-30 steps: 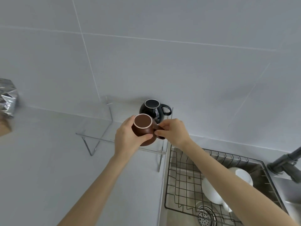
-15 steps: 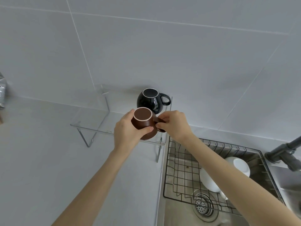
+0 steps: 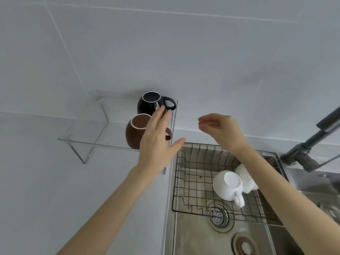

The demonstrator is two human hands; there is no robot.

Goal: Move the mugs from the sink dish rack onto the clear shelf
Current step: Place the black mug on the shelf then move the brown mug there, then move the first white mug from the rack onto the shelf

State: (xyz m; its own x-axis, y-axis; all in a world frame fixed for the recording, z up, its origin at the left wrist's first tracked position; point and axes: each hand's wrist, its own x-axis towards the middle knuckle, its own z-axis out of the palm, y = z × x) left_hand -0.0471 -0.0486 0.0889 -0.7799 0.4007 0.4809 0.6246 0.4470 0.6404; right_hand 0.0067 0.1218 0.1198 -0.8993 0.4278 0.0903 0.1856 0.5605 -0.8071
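Observation:
A brown mug [image 3: 135, 130] stands upright on the clear shelf [image 3: 86, 142], in front of a black mug [image 3: 150, 102]. My left hand [image 3: 156, 140] hovers flat and open just right of the brown mug, covering part of it. Above the wire dish rack [image 3: 193, 181] in the sink, my right hand [image 3: 220, 129] hangs empty with loosely curled fingers. A white mug [image 3: 228, 186] lies upside down in the rack. Another white piece [image 3: 244, 175] is behind it, partly hidden by my right forearm.
A dark faucet [image 3: 312, 144] rises at the right of the steel sink [image 3: 193, 234]. The sink drain [image 3: 219, 216] shows under the rack. The white counter [image 3: 55, 190] stretches left of the sink, and a white tiled wall stands behind.
Both hands have let go of the brown mug, which now rests on the shelf. My right hand has drawn back to the right over the rack. The view has tilted down toward the sink.

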